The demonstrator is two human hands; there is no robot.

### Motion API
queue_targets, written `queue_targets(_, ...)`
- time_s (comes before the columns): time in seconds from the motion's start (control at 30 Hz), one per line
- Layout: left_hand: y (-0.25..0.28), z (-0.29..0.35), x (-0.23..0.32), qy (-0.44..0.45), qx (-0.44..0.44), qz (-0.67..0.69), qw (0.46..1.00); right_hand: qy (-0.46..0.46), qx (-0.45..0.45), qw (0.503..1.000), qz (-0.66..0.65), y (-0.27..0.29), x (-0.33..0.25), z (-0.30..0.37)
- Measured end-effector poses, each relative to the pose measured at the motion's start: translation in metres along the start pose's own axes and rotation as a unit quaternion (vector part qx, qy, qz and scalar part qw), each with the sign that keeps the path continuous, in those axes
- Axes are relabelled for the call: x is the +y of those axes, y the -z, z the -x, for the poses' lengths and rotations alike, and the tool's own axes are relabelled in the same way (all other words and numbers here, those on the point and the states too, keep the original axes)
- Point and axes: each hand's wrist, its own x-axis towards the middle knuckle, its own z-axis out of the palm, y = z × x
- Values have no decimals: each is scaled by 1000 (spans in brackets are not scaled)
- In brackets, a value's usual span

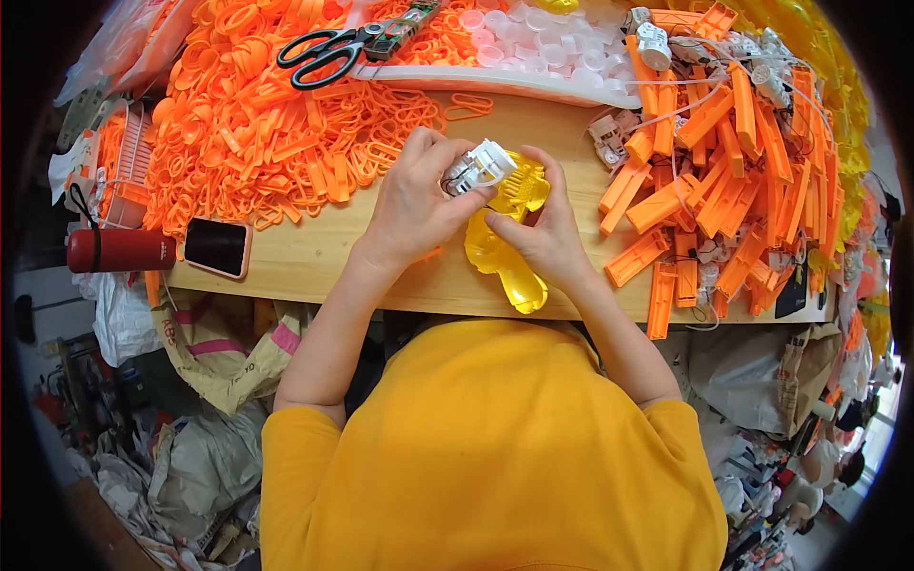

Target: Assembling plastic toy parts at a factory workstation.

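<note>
Over the middle of the table, my left hand (419, 195) grips a small white plastic mechanism (482, 166) with wires showing at its side. My right hand (549, 226) is closed around a yellow plastic shell half (505, 257), hollow and long, with ribs inside its upper end. The white mechanism is right beside the upper end of the shell; whether they touch I cannot tell. Fingers hide part of both pieces.
Orange plastic parts (257, 124) heap at the left, with black-handled scissors (328, 52) on top. A tray (495, 78) holds translucent caps. Orange housings with wired white units (724, 162) pile at right. A phone (217, 247) and red flask (122, 250) lie at the left edge.
</note>
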Motion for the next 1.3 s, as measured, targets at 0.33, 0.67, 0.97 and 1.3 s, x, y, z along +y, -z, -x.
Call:
queue_targets(0.33,-12,14,-3,74,34,174,981,121,5,990,66,-5,1,6)
queue_targets(0.67,-14,24,14,107,50,290,950,175,-35,980,91,-2,9,7)
queue_targets(0.97,-20,25,15,160,27,296,941,193,-4,960,203,0,0,7)
queue_targets(1.3,-16,38,19,107,60,250,960,263,-13,929,262,-14,-4,14)
